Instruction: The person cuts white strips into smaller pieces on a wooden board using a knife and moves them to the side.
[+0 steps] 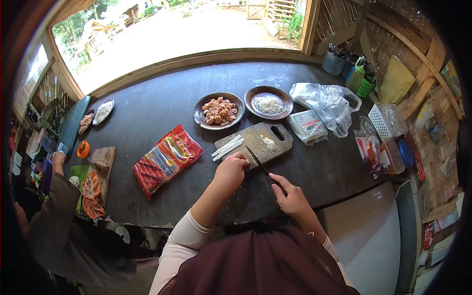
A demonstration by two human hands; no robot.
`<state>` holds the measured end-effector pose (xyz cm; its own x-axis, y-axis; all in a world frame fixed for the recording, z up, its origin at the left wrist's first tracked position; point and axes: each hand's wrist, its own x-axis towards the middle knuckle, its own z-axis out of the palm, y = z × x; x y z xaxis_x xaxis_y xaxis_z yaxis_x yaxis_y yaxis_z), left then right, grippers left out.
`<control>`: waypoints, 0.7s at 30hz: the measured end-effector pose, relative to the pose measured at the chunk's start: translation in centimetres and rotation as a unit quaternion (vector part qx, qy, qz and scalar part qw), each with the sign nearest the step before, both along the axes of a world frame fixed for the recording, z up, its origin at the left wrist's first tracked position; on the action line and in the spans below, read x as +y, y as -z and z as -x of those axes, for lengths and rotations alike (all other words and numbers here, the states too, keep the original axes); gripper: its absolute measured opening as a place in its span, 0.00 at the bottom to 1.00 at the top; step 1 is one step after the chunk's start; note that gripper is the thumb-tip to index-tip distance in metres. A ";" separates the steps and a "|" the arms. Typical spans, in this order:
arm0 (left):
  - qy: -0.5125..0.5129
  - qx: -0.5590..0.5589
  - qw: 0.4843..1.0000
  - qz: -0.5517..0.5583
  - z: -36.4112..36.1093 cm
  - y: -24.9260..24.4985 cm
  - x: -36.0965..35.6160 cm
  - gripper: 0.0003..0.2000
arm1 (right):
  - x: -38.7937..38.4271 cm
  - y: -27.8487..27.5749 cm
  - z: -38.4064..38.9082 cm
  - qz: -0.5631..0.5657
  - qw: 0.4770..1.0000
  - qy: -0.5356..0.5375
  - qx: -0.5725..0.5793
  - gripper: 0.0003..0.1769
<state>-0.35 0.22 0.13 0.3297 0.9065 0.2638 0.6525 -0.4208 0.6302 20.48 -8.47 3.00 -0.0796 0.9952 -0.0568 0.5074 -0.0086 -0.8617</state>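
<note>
Fingers of the left hand (231,169) are bunched tight, pressing down at the near edge of the wooden cutting board (253,135); what they pin is hidden. The right hand (291,196) grips a knife (258,161), its blade angled toward the left hand. A small heap of pale shreds (268,142) lies cut on the board and white sticks (227,146) lie whole, so the slicing seems partway. Beyond, one bowl (198,115) holds orange-brown chunks (220,110); a second bowl (248,101) holds white shavings (268,104).
</note>
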 end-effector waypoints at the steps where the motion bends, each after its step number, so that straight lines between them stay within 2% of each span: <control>1: 0.001 0.005 1.000 -0.002 0.0 0.0 0.0 0.10 | -0.1 -0.1 0.0 0.012 1.000 -0.004 0.000 0.20; 9: 0.001 0.014 1.000 -0.004 0.1 0.2 0.1 0.10 | -0.3 0.0 0.0 0.000 1.000 -0.022 -0.012 0.20; 12: -0.003 0.017 1.000 0.002 0.0 0.0 0.0 0.10 | -0.5 -0.4 0.1 0.041 0.999 -0.021 -0.009 0.20; 21: -0.005 0.015 1.000 -0.012 -0.1 -0.2 0.0 0.09 | -1.1 -0.6 0.1 -0.003 0.999 -0.032 -0.018 0.20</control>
<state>-0.28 0.20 0.29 0.3294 0.9032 0.2752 0.6751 -0.4291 0.6002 20.33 -9.60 3.59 -0.1407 0.9885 -0.0556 0.5374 0.0291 -0.8428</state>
